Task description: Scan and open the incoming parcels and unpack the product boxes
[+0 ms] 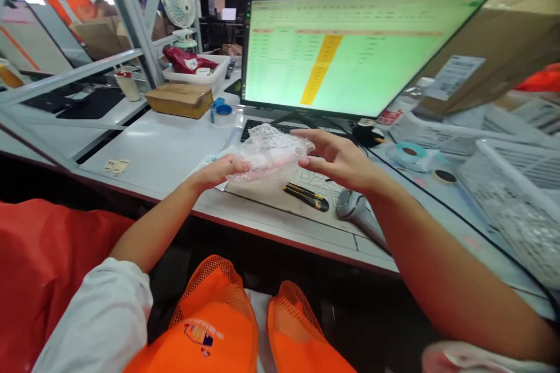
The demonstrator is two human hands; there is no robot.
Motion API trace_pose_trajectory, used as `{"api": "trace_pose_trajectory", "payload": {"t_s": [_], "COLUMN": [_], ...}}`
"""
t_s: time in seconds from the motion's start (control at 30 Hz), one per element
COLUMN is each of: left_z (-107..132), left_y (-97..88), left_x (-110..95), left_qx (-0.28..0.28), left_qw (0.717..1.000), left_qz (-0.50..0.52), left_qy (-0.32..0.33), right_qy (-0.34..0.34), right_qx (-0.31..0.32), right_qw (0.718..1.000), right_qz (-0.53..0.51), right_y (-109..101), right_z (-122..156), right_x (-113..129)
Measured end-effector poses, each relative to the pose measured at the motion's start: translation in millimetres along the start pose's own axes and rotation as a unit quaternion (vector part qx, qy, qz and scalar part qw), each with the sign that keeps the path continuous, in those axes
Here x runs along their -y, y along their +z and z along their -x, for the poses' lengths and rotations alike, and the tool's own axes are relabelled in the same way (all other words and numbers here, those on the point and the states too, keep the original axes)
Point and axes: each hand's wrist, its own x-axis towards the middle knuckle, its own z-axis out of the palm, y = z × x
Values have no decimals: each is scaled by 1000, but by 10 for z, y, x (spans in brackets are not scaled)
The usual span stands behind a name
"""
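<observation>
A bubble-wrapped package (269, 151), clear and crumpled with a pinkish tint along its lower side, is held just above the desk. At its left end, my left hand (223, 170) is closed on it, thumb on top. My right hand (339, 157) has its right end between thumb and fingers, in a loose hold. The contents are blurred by the wrap. Beneath lies a cardboard sheet (262, 195) with a black-and-yellow utility knife (306, 196) on it. A grey handheld scanner (356, 210) rests beside my right forearm.
Behind the package stands a monitor (350, 58) over a keyboard. A brown box (179, 99) and blue tape roll (223, 109) sit left. White baskets (516, 186), another tape roll (409, 154) and a black cable occupy the right. A metal frame (144, 23) rises at left; a person stands beyond.
</observation>
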Motion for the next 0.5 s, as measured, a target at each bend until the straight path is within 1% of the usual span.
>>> {"api": "trace_pose_trajectory", "payload": {"t_s": [0.07,0.13,0.2,0.23,0.27,0.3,0.33,0.37,0.4,0.43,0.47,0.5], "left_z": [-164,-320,-469,-538,-602,-658,-707,-747,-782,-815,-849,-888], "left_y": [192,350,470,516,556,595,636,687,754,841,949,1074], "left_x": [-43,-60,-58,-57,-62,-78,-109,-159,-228,-314,-414,-520], "left_qx": [55,69,71,62,34,-14,-78,-147,-203,-236,-243,-232], "left_qw": [997,996,997,997,998,998,994,984,972,961,954,950], "left_qz": [57,57,32,13,-7,-27,-44,-57,-69,-80,-96,-120], "left_qy": [13,20,30,37,44,53,64,77,94,118,145,171], "right_qy": [28,59,77,81,84,86,91,96,103,109,117,124], "right_qx": [25,30,4,-15,-36,-58,-79,-98,-116,-133,-148,-160], "right_qw": [999,998,996,995,992,988,981,973,964,956,947,939], "right_qz": [0,14,40,60,87,118,152,185,214,239,260,278], "right_y": [-97,-195,-298,-355,-415,-479,-545,-609,-668,-720,-761,-793], "right_z": [77,181,298,359,420,483,546,609,671,731,787,840], "right_x": [63,89,91,86,79,72,64,58,53,51,52,58]}}
